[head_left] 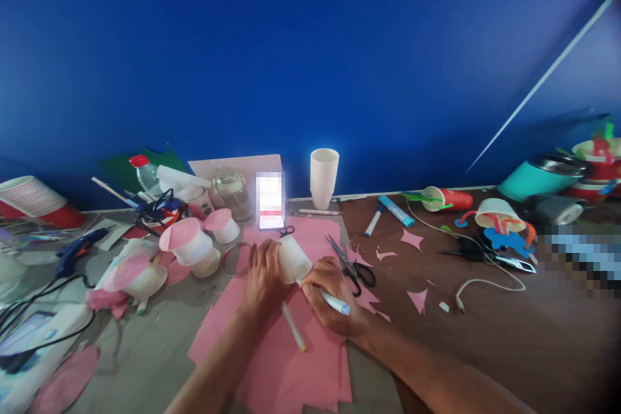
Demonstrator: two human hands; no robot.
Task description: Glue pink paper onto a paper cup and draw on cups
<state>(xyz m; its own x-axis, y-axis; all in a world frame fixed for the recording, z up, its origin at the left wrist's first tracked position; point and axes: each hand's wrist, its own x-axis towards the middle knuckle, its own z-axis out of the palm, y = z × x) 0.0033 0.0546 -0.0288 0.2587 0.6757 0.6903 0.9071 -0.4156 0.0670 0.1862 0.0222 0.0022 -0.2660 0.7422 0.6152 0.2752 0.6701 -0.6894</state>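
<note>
A white paper cup lies tilted over the pink paper sheets. My left hand is closed around its left side. In my right hand is a white marker with a blue end, its writing tip down at the cup's rim. A slim white pen with a yellow end rests on the pink sheets between my forearms. Just right of my right hand are black-handled scissors, blades pointing up and left. A lit phone stands upright behind the cup.
A stack of white paper cups stands near the blue wall. At left are pink-covered cups, a glue gun, cords and a stack of red cups. Rightward lie pink scraps, a blue marker, a white cable and decorated cups.
</note>
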